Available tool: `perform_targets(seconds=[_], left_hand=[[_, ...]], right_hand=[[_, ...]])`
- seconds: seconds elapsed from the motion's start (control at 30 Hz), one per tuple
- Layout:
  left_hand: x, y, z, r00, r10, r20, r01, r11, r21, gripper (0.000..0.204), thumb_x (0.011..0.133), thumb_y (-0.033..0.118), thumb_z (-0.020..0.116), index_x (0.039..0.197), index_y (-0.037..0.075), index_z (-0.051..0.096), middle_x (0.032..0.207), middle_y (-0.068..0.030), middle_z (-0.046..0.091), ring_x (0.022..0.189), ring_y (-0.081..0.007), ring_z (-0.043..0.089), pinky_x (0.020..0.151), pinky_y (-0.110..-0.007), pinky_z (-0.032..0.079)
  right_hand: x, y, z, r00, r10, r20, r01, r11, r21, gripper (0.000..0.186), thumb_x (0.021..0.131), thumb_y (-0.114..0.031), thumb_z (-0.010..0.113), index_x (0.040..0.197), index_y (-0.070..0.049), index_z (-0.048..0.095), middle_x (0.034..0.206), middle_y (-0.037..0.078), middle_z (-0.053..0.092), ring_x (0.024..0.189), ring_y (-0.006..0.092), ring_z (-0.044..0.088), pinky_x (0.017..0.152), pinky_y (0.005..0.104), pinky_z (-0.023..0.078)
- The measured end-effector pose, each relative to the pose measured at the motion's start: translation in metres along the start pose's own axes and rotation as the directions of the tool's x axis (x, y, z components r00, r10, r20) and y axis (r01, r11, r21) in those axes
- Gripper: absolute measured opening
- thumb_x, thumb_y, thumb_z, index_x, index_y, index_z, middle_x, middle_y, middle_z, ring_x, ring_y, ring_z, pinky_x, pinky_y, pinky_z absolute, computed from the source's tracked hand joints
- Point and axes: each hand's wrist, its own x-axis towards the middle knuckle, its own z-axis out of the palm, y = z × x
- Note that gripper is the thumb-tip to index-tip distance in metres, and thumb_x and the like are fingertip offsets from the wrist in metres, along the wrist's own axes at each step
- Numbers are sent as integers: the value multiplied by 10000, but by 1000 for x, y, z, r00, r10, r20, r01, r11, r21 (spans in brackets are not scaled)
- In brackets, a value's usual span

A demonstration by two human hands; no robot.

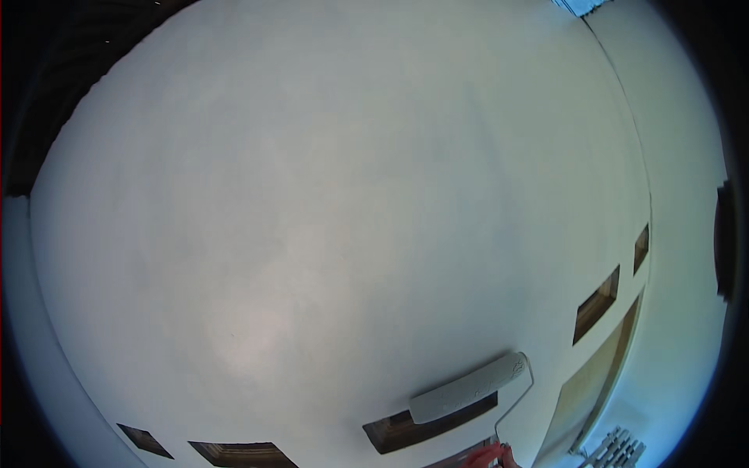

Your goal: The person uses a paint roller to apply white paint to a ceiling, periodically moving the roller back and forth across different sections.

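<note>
A paint roller (468, 388) with a long whitish sleeve is up against the white wall, just over a dark rectangular recess. From the sleeve's right end its thin wire frame (516, 405) bends down to the lower edge. There my right hand (507, 457), mostly cut off by the picture's edge, appears closed round the roller's handle, next to something red. The finger positions show only in part. My left hand is out of the picture.
The white wall (312, 195) fills most of the view. Rectangular recesses (242, 454) line its lower part. A doorway (585, 390) and grey slatted object (616, 448) are at lower right. Dark roofing (70, 70) shows upper left; a side wall (686, 234) meets it at right.
</note>
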Motion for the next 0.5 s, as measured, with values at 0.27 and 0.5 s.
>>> perform_targets(seconds=[0.27,0.5], left_hand=[[40,46,-49,975,202,-94,-218,953,-210,372,920,132,559,1281,76,489,1268,-150,499,1147,-312,524,936,-384,444],[76,80,-105,911,395,-115,-396,918,20,453,870,65,597,1306,61,475,1289,-183,491,1149,-357,523,926,-395,466]], right_hand=[[61,-161,11,962,-269,-55,233,905,-355,707,897,-210,614,1468,-63,225,1424,192,399,1308,259,402,1051,287,343],[171,-331,41,773,-621,-129,429,661,-616,553,900,-59,495,1428,-115,342,872,152,653,621,214,594,598,301,487]])
